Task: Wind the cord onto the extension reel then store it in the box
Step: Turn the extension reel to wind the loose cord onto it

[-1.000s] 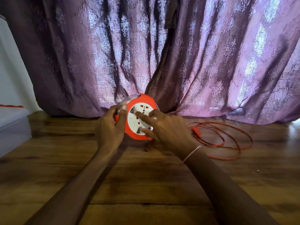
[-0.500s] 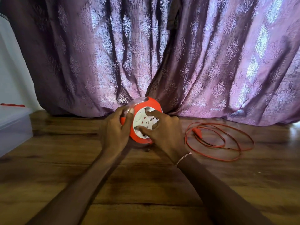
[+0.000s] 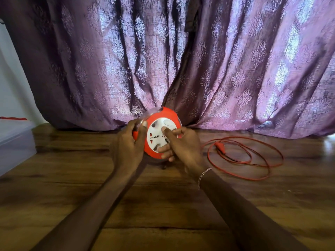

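Note:
The round extension reel [image 3: 159, 122], orange-red with a white socket face, stands on edge on the wooden floor in front of the curtain. My left hand [image 3: 126, 145] grips its left rim and clear back plate. My right hand [image 3: 183, 147] rests on the white face, thumb and fingers pressed into it. The thin red cord [image 3: 253, 160] lies in loose loops on the floor to the right, with its red plug [image 3: 220, 146] inside the loops. The stretch of cord between loops and reel is hidden behind my right hand.
A translucent plastic box [image 3: 16, 142] with a red clip sits on the floor at the far left. A purple patterned curtain [image 3: 181, 60] hangs right behind the reel. Wooden floor [image 3: 163, 205] stretches toward me.
The white face has turned under my right hand, whose thumb has moved up to the face's upper part. My left hand keeps its grip on the rim. The cord loops look much the same.

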Motion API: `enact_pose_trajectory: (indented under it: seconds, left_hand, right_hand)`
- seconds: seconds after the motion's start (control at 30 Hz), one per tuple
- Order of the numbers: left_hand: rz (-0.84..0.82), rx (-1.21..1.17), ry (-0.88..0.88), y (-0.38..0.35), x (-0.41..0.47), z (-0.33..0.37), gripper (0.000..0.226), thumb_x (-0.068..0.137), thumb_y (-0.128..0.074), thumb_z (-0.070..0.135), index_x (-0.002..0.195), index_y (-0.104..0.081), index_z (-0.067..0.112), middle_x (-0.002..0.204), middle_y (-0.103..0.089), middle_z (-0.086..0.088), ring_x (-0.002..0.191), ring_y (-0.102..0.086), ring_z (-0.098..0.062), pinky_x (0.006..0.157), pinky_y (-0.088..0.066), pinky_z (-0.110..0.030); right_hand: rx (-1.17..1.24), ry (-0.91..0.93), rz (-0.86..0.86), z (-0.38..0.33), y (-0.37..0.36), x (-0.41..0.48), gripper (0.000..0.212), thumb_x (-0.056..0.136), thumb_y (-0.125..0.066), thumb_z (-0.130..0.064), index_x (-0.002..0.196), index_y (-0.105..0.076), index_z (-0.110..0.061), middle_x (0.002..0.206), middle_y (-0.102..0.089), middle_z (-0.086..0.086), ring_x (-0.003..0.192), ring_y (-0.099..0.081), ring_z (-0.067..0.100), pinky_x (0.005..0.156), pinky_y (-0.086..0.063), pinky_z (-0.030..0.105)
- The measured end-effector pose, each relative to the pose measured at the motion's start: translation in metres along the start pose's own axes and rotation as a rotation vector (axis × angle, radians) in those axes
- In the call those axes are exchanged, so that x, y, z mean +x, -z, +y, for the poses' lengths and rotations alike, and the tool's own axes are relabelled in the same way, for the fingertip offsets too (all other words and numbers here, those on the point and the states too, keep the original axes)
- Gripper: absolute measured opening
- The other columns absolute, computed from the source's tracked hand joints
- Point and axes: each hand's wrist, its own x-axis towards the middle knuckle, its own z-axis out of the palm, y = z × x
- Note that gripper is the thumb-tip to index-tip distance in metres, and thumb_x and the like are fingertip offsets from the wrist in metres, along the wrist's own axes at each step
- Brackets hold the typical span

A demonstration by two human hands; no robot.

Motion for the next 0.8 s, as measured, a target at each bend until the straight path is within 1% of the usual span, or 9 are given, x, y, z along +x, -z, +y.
enact_pose_trajectory:
  seconds: [0.07, 0.13, 0.23, 0.3, 0.4, 0.53, 0.63, 0.7, 0.8]
  left_hand:
    - [0.027, -0.011, 0.035, 0.002, 0.003, -0.002, 0.057, 0.097, -0.036, 0.066, 0.118, -0.071, 0.025, 0.094, -0.077, -0.008, 0.088, -0.071, -0.033, 0.072, -0.054, -0.041]
    - [0.042, -0.016, 0.048, 0.005, 0.006, -0.004, 0.053, 0.099, -0.038, 0.063, 0.112, -0.072, 0.024, 0.087, -0.076, -0.007, 0.083, -0.070, -0.032, 0.066, -0.046, -0.035]
    - [0.047, -0.009, 0.056, 0.006, 0.007, -0.006, 0.048, 0.100, -0.041, 0.059, 0.108, -0.072, 0.023, 0.082, -0.074, -0.005, 0.079, -0.068, -0.029, 0.064, -0.037, -0.030]
    - [0.037, -0.019, 0.059, 0.005, 0.007, -0.007, 0.050, 0.099, -0.040, 0.060, 0.108, -0.072, 0.023, 0.083, -0.075, -0.006, 0.080, -0.069, -0.030, 0.065, -0.041, -0.032]
    - [0.022, -0.017, 0.048, 0.004, 0.007, -0.006, 0.051, 0.099, -0.039, 0.062, 0.112, -0.071, 0.025, 0.088, -0.077, -0.007, 0.084, -0.071, -0.032, 0.070, -0.051, -0.037]
    - [0.018, -0.013, 0.031, 0.004, 0.007, -0.007, 0.046, 0.100, -0.041, 0.059, 0.113, -0.071, 0.025, 0.089, -0.076, -0.006, 0.085, -0.071, -0.031, 0.067, -0.043, -0.031]
    - [-0.005, -0.017, 0.005, 0.005, 0.004, -0.003, 0.047, 0.100, -0.039, 0.060, 0.112, -0.070, 0.026, 0.088, -0.076, -0.004, 0.083, -0.071, -0.031, 0.067, -0.049, -0.034]
    - [-0.023, 0.016, -0.032, 0.005, 0.003, -0.001, 0.048, 0.100, -0.038, 0.060, 0.115, -0.069, 0.026, 0.089, -0.077, -0.006, 0.084, -0.071, -0.031, 0.065, -0.044, -0.033]
    - [-0.029, 0.046, -0.081, 0.009, 0.005, 0.000, 0.048, 0.101, -0.037, 0.060, 0.118, -0.068, 0.027, 0.086, -0.076, -0.004, 0.076, -0.067, -0.024, 0.065, -0.034, -0.027]
  right_hand:
    - [-0.512, 0.328, 0.171, 0.003, 0.013, 0.007, 0.035, 0.094, -0.060, -0.057, 0.096, -0.060, -0.022, 0.068, -0.076, 0.007, 0.057, -0.071, 0.024, 0.056, -0.056, 0.036]
    - [-0.901, 0.609, 0.315, 0.005, 0.027, 0.011, 0.036, 0.091, -0.054, -0.062, 0.098, -0.059, -0.027, 0.076, -0.075, 0.000, 0.073, -0.073, 0.031, 0.065, -0.057, 0.042]
    - [-1.017, 0.903, 0.227, -0.001, 0.038, 0.011, 0.030, 0.093, -0.060, -0.054, 0.113, -0.061, -0.032, 0.099, -0.071, -0.005, 0.079, -0.072, 0.029, 0.058, -0.056, 0.041]
    - [-1.135, 1.045, 0.139, 0.002, 0.038, 0.013, 0.040, 0.092, -0.064, -0.053, 0.125, -0.061, -0.031, 0.111, -0.066, -0.005, 0.076, -0.071, 0.029, 0.051, -0.053, 0.039]
    - [-1.266, 1.098, 0.084, 0.008, 0.033, 0.014, 0.052, 0.090, -0.064, -0.057, 0.135, -0.057, -0.032, 0.113, -0.067, -0.002, 0.067, -0.070, 0.030, 0.046, -0.048, 0.035]
    - [-1.314, 1.109, 0.130, 0.008, 0.030, 0.012, 0.059, 0.090, -0.061, -0.063, 0.142, -0.055, -0.035, 0.100, -0.073, -0.001, 0.064, -0.071, 0.031, 0.046, -0.041, 0.032]
    - [-1.348, 1.091, 0.146, 0.009, 0.025, 0.011, 0.065, 0.089, -0.047, -0.070, 0.149, -0.046, -0.043, 0.089, -0.074, 0.000, 0.062, -0.070, 0.031, 0.048, -0.034, 0.031]
    - [-1.346, 1.086, 0.178, 0.008, 0.024, 0.011, 0.067, 0.086, -0.037, -0.071, 0.147, -0.050, -0.044, 0.079, -0.073, 0.001, 0.057, -0.068, 0.031, 0.049, -0.029, 0.030]
    - [-1.338, 1.088, 0.208, 0.009, 0.023, 0.011, 0.068, 0.085, -0.036, -0.070, 0.144, -0.054, -0.043, 0.074, -0.073, 0.003, 0.054, -0.067, 0.032, 0.050, -0.025, 0.029]
